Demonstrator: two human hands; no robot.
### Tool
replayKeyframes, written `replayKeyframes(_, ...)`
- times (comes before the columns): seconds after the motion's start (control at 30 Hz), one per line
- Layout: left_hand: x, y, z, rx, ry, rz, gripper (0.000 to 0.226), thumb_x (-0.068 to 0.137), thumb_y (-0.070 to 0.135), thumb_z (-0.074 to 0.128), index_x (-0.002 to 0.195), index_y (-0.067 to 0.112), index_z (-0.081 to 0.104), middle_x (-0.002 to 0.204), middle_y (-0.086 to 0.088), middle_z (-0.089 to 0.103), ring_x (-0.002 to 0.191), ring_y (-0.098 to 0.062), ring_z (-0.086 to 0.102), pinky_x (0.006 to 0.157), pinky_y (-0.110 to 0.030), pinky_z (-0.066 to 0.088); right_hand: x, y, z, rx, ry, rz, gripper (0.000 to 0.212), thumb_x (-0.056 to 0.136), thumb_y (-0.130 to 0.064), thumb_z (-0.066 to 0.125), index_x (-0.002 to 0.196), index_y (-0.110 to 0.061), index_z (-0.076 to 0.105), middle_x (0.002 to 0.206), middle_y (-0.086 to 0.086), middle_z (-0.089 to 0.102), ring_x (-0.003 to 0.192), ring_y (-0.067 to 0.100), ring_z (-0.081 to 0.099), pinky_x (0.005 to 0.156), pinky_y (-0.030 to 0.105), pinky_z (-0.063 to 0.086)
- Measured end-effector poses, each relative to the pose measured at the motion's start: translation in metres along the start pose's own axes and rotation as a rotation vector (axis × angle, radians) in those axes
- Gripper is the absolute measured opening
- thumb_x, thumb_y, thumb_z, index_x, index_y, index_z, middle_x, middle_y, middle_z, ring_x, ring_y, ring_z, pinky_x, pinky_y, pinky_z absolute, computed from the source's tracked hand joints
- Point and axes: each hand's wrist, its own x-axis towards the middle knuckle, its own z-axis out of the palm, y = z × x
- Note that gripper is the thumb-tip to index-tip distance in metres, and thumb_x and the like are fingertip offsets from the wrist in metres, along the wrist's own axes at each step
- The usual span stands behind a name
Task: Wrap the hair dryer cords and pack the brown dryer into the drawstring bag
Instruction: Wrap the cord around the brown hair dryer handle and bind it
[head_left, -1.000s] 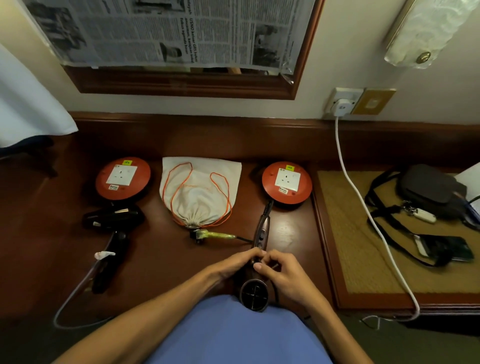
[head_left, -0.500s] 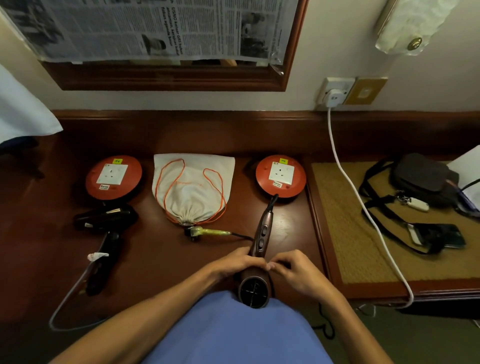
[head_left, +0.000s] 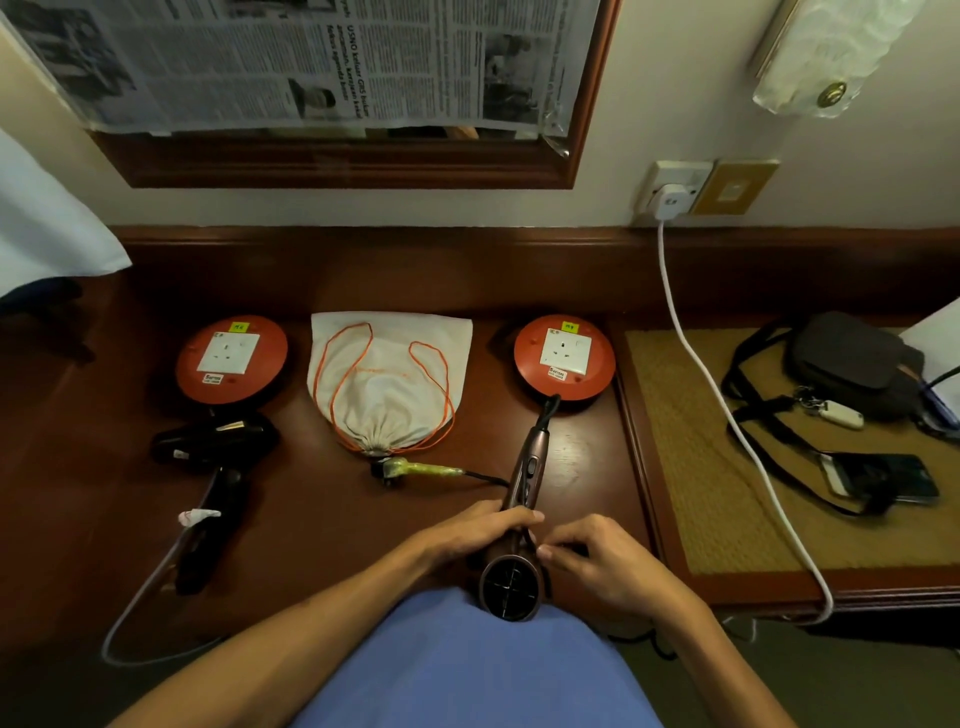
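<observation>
The brown hair dryer (head_left: 525, 478) lies at the near edge of the dark wooden desk (head_left: 322, 499), handle pointing away, round barrel end toward me. My left hand (head_left: 478, 530) grips its body from the left. My right hand (head_left: 592, 556) pinches its thin black cord against the barrel's right side. The cord runs left to a plug wrapped in yellow-green tape (head_left: 415, 469). The white drawstring bag (head_left: 389, 379) with orange cords lies flat behind, its mouth cinched. A black hair dryer (head_left: 215, 441) lies at the left, its grey cord (head_left: 140, 597) loose.
Two red round socket reels (head_left: 231, 358) (head_left: 564, 356) flank the bag. A woven mat (head_left: 691, 457) on the right holds a dark pouch (head_left: 852, 364), keys and a phone (head_left: 883, 480). A white charger cable (head_left: 727, 415) hangs from the wall socket across the mat.
Both hands stay on the brown dryer's barrel; my right hand has shifted slightly right with the cord in its fingertips. The camera view has tilted a little.
</observation>
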Motion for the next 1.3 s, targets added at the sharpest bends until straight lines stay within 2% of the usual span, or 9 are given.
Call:
replayKeyframes(0.13,-0.001,0.000,0.000,-0.004,0.004,-0.006,0.083,0.080,0.077,0.063,0.114,0.002,0.071,0.108,-0.016,0.077,0.090,-0.019,0.069,0.100,-0.043,0.053,-0.006,0.002,0.001,0.009,-0.006,-0.016,0.025,0.100,-0.037,0.060,0.079,-0.027,0.071,0.076,-0.001,0.069,0.073,0.018,0.062,0.073,0.041,0.050)
replayKeyframes(0.37,-0.002,0.005,0.002,-0.023,0.015,-0.058,0.028,0.094,0.037,0.060,0.101,0.015,0.075,0.094,0.000,0.070,0.083,-0.016,0.063,0.081,-0.032,0.051,-0.006,0.000,-0.005,0.045,-0.033,0.026,0.022,0.100,-0.036,0.061,0.083,-0.027,0.072,0.072,-0.009,0.064,0.068,0.002,0.055,0.067,0.024,0.043)
replayKeyframes(0.5,-0.002,-0.001,-0.004,-0.014,0.000,-0.039,0.060,0.075,0.049,0.066,0.116,0.006,0.074,0.125,-0.023,0.069,0.099,-0.028,0.066,0.100,-0.049,0.051,-0.012,0.012,-0.013,0.206,-0.103,0.108,0.025,0.097,-0.040,0.065,0.080,-0.024,0.073,0.066,-0.003,0.064,0.058,0.007,0.060,0.062,0.025,0.048)
replayKeyframes(0.6,-0.001,0.000,-0.010,0.049,0.022,0.015,0.057,0.073,0.053,0.061,0.111,0.016,0.080,0.126,-0.017,0.071,0.117,-0.038,0.065,0.107,-0.049,0.048,-0.020,0.032,-0.025,0.273,-0.099,0.169,0.044,0.092,-0.053,0.067,0.071,-0.015,0.071,0.057,0.008,0.061,0.053,0.017,0.059,0.062,0.029,0.048)
replayKeyframes(0.8,-0.018,0.037,-0.028,0.139,-0.056,0.153,0.048,0.088,0.044,0.060,0.117,0.010,0.078,0.123,-0.014,0.073,0.107,-0.024,0.063,0.095,-0.035,0.045,-0.033,0.060,-0.034,0.677,-0.159,0.251,0.045,0.087,-0.049,0.074,0.081,-0.004,0.069,0.058,0.003,0.041,0.052,0.014,0.035,0.050,0.029,0.027)
replayKeyframes(0.93,-0.048,0.100,-0.037,0.384,-0.237,0.249,0.031,0.097,0.034,0.061,0.111,0.011,0.076,0.110,-0.004,0.074,0.098,-0.013,0.065,0.093,-0.036,0.050,-0.006,0.049,-0.043,0.517,-0.205,0.267,0.044,0.090,-0.050,0.072,0.072,-0.012,0.060,0.059,-0.002,0.042,0.049,0.012,0.037,0.049,0.029,0.027)
replayKeyframes(1.03,-0.058,0.125,-0.025,0.828,-0.347,0.139,0.030,0.093,0.039,0.068,0.103,0.011,0.071,0.090,-0.002,0.070,0.082,-0.016,0.065,0.076,-0.033,0.051,0.035,0.027,-0.066,0.260,-0.168,0.218,0.037,0.092,-0.021,0.074,0.062,-0.021,0.054,0.050,-0.009,0.052,0.050,0.013,0.051,0.048,0.025,0.039)
replayKeyframes(1.13,-0.065,0.128,-0.006,1.195,-0.357,-0.029,0.039,0.092,0.047,0.064,0.099,0.009,0.066,0.089,-0.007,0.067,0.083,-0.027,0.065,0.073,-0.038,0.055,0.077,-0.004,-0.091,0.057,-0.255,0.113,0.041,0.081,-0.039,0.084,0.058,-0.021,0.055,0.054,0.001,0.047,0.048,0.017,0.044,0.047,0.028,0.035)
replayKeyframes(1.3,-0.070,0.113,-0.014,1.187,-0.201,-0.146,0.035,0.091,0.053,0.063,0.091,0.019,0.054,0.098,-0.005,0.062,0.088,-0.026,0.059,0.077,-0.035,0.047,0.113,-0.068,-0.117,-0.121,-0.330,-0.008,0.038,0.096,-0.033,0.069,0.082,0.002,0.064,0.061,0.002,0.047,0.048,0.010,0.040,0.046,0.024,0.034)
